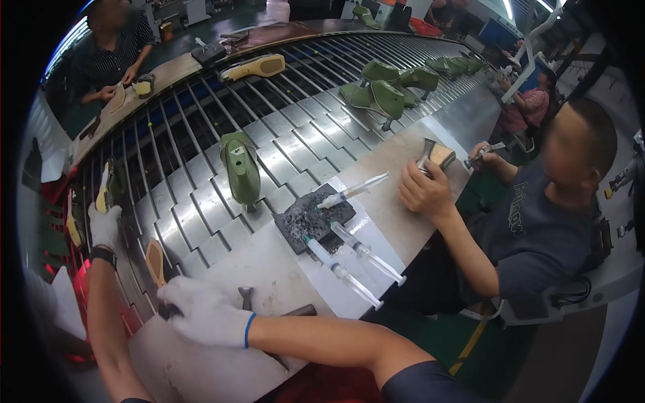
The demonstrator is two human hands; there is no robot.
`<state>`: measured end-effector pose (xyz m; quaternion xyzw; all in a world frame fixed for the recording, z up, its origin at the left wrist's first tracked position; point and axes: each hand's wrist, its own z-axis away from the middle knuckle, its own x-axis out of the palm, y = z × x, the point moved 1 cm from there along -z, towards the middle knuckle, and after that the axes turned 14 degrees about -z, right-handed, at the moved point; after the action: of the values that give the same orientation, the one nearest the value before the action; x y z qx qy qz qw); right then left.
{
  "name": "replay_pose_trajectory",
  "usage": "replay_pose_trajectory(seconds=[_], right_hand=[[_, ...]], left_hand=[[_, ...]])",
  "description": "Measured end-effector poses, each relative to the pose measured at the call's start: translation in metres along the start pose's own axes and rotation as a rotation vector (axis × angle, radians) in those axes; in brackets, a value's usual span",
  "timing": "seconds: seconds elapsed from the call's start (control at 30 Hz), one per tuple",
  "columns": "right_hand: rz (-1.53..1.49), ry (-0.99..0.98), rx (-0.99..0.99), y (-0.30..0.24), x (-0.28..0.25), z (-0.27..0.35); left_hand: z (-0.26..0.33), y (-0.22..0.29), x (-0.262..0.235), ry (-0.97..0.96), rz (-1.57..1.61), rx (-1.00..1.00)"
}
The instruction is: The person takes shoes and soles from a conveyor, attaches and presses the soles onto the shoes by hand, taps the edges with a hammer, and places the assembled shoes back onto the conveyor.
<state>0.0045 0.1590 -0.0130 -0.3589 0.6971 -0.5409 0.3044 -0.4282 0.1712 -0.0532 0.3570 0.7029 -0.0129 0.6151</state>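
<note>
Yellow-soled shoe [105, 188] at left of frame; tan sole [155, 262] at lower left.
The left grip [105, 227] meets the shoe, finger closure hidden; the right grip [201, 310] is beside the sole, its opening and hold unclear. Both pieces look light and stiff underneath; side edges seem the best hold.

Head-mounted, we looked down through a fisheye, near the white-gloved right hand [209, 310], toward the silver slatted metal conveyor [295, 144].
</note>
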Motion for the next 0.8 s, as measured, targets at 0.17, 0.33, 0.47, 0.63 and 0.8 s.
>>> replay_pose_trajectory(seconds=[0.17, 0.33, 0.47, 0.63, 0.8], right_hand=[[-0.368, 0.312, 0.342, -0.009, 0.016, 0.052], [0.284, 0.217, -0.354, -0.032, 0.021, 0.132], [0.424, 0.078, -0.205, -0.045, -0.012, 0.148], [-0.102, 0.2, -0.116, -0.076, 0.018, 0.124], [0.076, 0.208, 0.08, -0.051, 0.027, 0.112]], left_hand=[[0.182, -0.005, -0.085, -0.061, 0.4, 0.13], [0.377, -0.041, -0.196, 0.214, 0.324, 0.163], [0.467, -0.052, -0.258, 0.202, -0.15, 0.288], [0.512, -0.069, -0.285, -0.001, 0.049, 0.264], [0.513, -0.096, -0.277, -0.04, 0.396, 0.002]])
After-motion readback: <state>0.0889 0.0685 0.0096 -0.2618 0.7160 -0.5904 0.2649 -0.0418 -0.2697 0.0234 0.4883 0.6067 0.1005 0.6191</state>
